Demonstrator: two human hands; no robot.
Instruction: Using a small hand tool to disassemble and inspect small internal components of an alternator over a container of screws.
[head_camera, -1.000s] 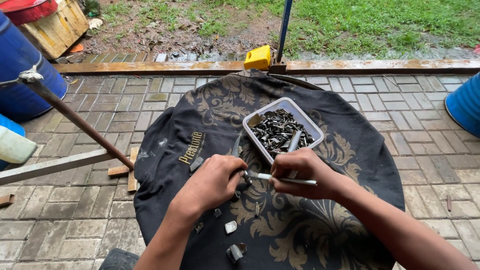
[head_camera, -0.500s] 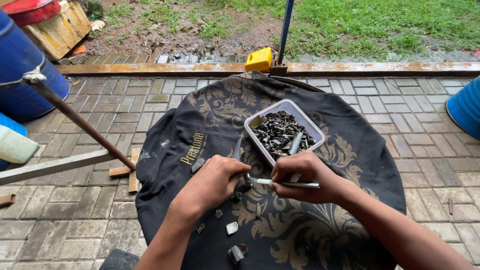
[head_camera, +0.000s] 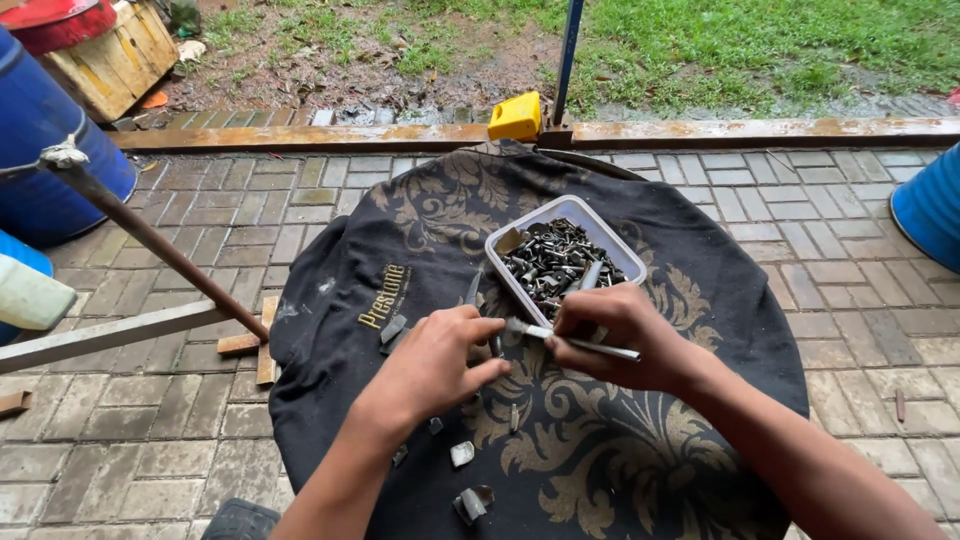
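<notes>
My right hand (head_camera: 625, 335) grips a thin metal tool (head_camera: 570, 340) that lies across its fingers, tip pointing left. My left hand (head_camera: 435, 360) meets that tip, thumb and fingers pinched around a small part I cannot make out. Both hands hover over a round table covered with a black cloth with gold ornament (head_camera: 690, 260). Just beyond the right hand stands a white plastic tub (head_camera: 565, 212) full of several small dark metal pieces (head_camera: 550, 265).
Loose small metal parts (head_camera: 462, 455) lie on the cloth near me and left of the tub (head_camera: 392, 328). A rusty rod (head_camera: 150, 240) slants at the left beside blue barrels (head_camera: 50, 150). Another blue barrel (head_camera: 930, 215) is at right. A yellow block (head_camera: 515, 115) sits by a pole.
The hands stay together at the tool's tip with only slight shifts; the left fingers have closed more around the tip.
</notes>
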